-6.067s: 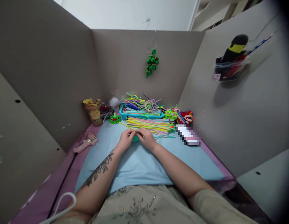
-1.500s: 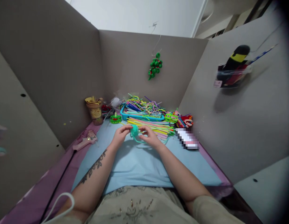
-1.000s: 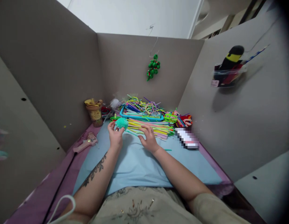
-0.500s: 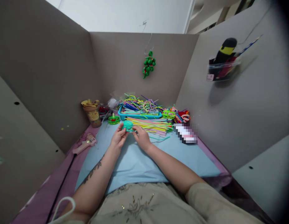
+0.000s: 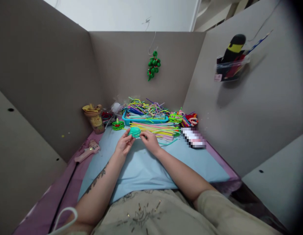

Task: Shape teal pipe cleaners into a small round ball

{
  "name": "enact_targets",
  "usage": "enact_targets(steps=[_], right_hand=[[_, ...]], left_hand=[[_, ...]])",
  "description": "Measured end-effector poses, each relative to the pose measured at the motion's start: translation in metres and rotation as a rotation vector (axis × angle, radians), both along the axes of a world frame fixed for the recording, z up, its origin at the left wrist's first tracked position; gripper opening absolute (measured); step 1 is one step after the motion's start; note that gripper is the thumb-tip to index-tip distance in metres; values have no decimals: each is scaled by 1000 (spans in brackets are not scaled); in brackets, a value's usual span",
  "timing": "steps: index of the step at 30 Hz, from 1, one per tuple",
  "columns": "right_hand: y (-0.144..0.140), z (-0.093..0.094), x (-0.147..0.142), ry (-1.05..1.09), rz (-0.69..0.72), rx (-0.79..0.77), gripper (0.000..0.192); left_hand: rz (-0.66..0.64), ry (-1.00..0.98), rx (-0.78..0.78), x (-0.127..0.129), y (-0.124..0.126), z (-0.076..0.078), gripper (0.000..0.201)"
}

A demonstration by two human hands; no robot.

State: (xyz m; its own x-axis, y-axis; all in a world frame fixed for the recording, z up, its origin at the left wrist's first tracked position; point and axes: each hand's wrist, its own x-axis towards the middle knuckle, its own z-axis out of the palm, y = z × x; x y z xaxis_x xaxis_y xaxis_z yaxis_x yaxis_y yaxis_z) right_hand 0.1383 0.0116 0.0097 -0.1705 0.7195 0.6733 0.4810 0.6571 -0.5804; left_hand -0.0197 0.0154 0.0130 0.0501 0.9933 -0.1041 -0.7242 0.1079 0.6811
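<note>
Above the blue mat (image 5: 146, 169), my left hand (image 5: 123, 143) grips a rounded teal piece (image 5: 135, 132) that looks wound from pipe cleaner. Its thumb and fingers close around the left side of it. At the right edge of the piece, my right hand (image 5: 149, 142) has its fingertips pinched together; whether a strand end is between them is too small to make out. Just beyond both hands lies a row of loose pipe cleaners (image 5: 156, 130) in pink, yellow and other pale colours. A teal pipe cleaner (image 5: 169, 143) rests on the mat right of my right hand.
Behind stands a blue tray (image 5: 146, 122) heaped with pipe cleaners. A green figure (image 5: 118, 124) and a cup (image 5: 94, 119) are at the left, with a pink glue gun (image 5: 87, 153) nearer. A phone (image 5: 193, 137) lies right. Grey panels (image 5: 144, 65) enclose three sides.
My right fingertips have shifted slightly and drawn closer together at the edge of the teal piece. My left hand keeps its grip. The whole view has moved a little.
</note>
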Motion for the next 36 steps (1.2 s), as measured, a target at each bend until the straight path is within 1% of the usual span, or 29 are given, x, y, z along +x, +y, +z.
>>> enact_targets(steps=[5,12,16,18,20,22,25,29,32,36], right_hand=[[1,1,6,-97,67,5,15],[-3,0,4,-96,79,48,10],[-3,4,6,-117,154,29,13],[-3,6,8,-94,187,18,13],[-2,6,9,-43,163,6,12],[-2,6,9,8,110,-10,11],[-1,4,6,61,58,-41,12],[1,3,4,168,25,-105,12],[4,2,4,256,24,-217,13],[8,-2,5,370,46,-359,17]], left_hand=[[-16,19,18,0,0,-2,45],[-27,43,51,1,2,-6,46],[-58,54,66,1,3,-9,46],[-68,61,70,1,3,-9,46],[-67,63,71,2,2,-7,46],[-58,57,79,3,1,-6,46],[-41,34,97,4,-1,-3,44],[-47,31,123,5,-4,-2,47],[-57,35,148,6,-5,-1,51],[-33,43,147,9,-6,0,55]])
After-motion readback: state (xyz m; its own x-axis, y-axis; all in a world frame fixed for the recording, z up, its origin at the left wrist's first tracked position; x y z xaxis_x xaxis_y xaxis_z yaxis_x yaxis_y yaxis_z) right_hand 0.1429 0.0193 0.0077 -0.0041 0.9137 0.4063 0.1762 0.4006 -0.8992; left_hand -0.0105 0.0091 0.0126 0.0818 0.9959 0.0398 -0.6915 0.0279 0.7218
